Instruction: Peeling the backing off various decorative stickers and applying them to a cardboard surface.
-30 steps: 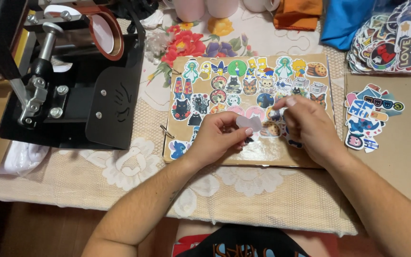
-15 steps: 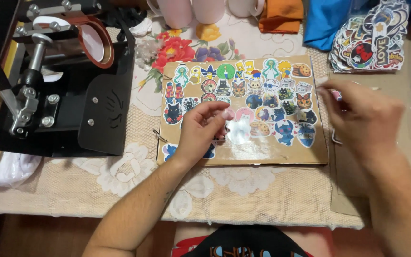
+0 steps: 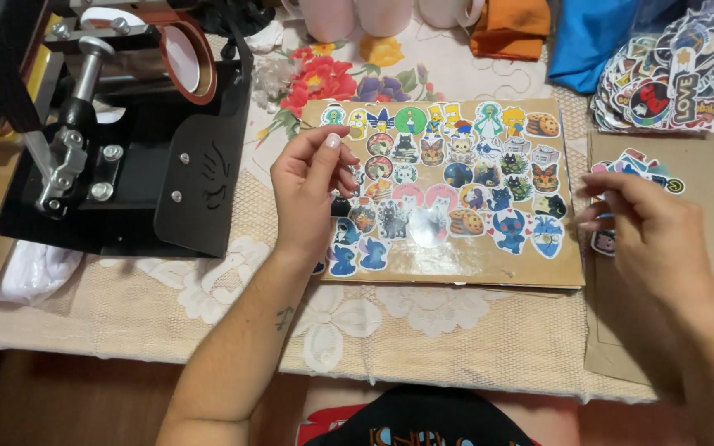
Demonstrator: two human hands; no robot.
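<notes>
Nearest the camera, the left hand (image 3: 311, 186) rests on the left edge of the flat brown cardboard sheet covered with colourful cartoon stickers (image 3: 448, 186). Its fingers are loosely curled and clamp nothing that I can see. The right hand (image 3: 650, 231) hovers just beyond the sheet's right edge, over the small scatter of loose stickers (image 3: 634, 165) on the brown paper. Its fingers are drawn together at the tips, but whether they pinch a sticker cannot be told. The step in hand looks like fetching another sticker for the sheet. The next move would call for a fine fingertip pinch on one loose sticker and a free spot on the cardboard.

Farther back on the lace-covered worktop (image 3: 208, 289) stand the black heat press machine (image 3: 126, 157) at left and the big heap of stickers (image 3: 663, 74) at right.
</notes>
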